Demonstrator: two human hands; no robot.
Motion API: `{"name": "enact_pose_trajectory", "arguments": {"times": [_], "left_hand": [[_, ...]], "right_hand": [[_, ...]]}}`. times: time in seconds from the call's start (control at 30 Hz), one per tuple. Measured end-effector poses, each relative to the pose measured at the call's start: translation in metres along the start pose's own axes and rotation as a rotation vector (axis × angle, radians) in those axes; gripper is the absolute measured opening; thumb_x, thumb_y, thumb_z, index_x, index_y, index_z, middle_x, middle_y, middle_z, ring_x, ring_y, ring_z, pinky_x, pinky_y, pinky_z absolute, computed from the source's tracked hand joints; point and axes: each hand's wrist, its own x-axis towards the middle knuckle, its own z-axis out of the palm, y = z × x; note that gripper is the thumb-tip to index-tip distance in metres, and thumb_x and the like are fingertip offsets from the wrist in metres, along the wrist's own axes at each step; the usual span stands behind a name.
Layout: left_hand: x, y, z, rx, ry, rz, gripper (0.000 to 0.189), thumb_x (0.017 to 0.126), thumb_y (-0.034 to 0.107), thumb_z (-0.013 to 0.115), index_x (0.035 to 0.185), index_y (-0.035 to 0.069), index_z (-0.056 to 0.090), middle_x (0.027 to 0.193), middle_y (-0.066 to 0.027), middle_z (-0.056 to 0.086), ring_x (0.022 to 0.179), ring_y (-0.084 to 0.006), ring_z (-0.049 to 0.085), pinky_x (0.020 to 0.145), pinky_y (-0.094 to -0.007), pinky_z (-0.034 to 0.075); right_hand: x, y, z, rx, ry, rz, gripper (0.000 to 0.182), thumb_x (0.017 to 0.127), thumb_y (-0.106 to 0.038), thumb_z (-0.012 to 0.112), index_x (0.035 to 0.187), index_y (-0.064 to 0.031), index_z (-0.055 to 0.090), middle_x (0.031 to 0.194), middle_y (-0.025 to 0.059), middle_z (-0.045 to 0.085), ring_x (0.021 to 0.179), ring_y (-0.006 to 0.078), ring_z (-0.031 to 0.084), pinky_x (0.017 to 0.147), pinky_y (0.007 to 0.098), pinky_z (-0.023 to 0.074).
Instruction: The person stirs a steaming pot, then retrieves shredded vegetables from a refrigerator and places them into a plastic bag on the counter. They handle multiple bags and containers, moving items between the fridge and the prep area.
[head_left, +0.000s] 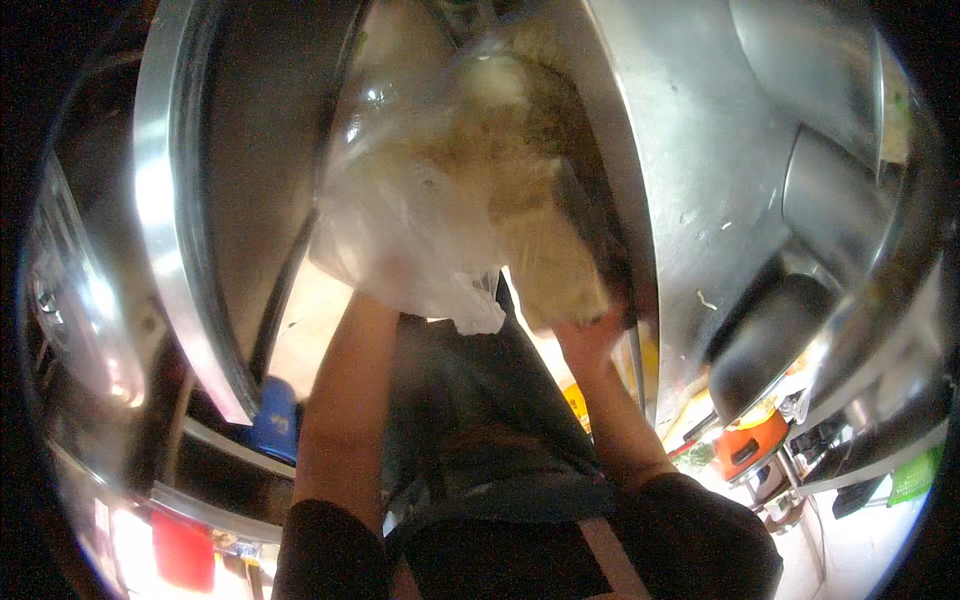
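Observation:
A blurred clear plastic bag (420, 232) hangs in front of my body, between two metal surfaces. My left hand (386, 274) is at its lower left side and holds it; the plastic covers most of the fingers. Against the bag's right side is a tan, block-like package (551, 247), its material too blurred to tell. My right hand (600, 326) grips its lower right corner, with the fingers largely hidden behind it. Cloudy, pale contents show through the plastic, but I cannot tell what they are.
On the right runs a stainless steel counter (697, 225) with small scraps on it and a dark rounded object (780, 345). A metal edge (161, 202) curves along the left, near a blue item (276, 420). Behind on the right stands an orange container (750, 446).

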Motion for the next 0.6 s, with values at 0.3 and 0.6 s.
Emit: {"name": "enact_pose_trajectory", "arguments": {"times": [0.3,0.6], "left_hand": [[0.075,0.056,0.056,-0.045,-0.009,0.123,0.039,0.090,0.023,0.051,0.124,0.003,0.047,0.118,-0.0138,0.055,0.106,-0.0227,0.054,0.096,-0.0363,0.039],[0.103,0.081,0.069,-0.104,-0.077,0.076,0.039,0.090,0.023,0.050,0.123,0.003,0.048,0.117,-0.0143,0.056,0.105,-0.0234,0.054,0.096,-0.0363,0.039]], "right_hand": [[-0.084,-0.001,-0.094,0.171,-0.315,0.237,0.073,0.055,-0.028,0.086,0.109,0.0001,0.045,0.094,0.0115,0.055,0.087,0.0212,0.055,0.075,0.0354,0.0460],[-0.121,0.006,-0.109,0.155,-0.112,0.084,0.068,0.054,-0.020,0.085,0.106,0.0005,0.046,0.090,0.0123,0.057,0.078,0.0233,0.057,0.070,0.0320,0.0478]]}}
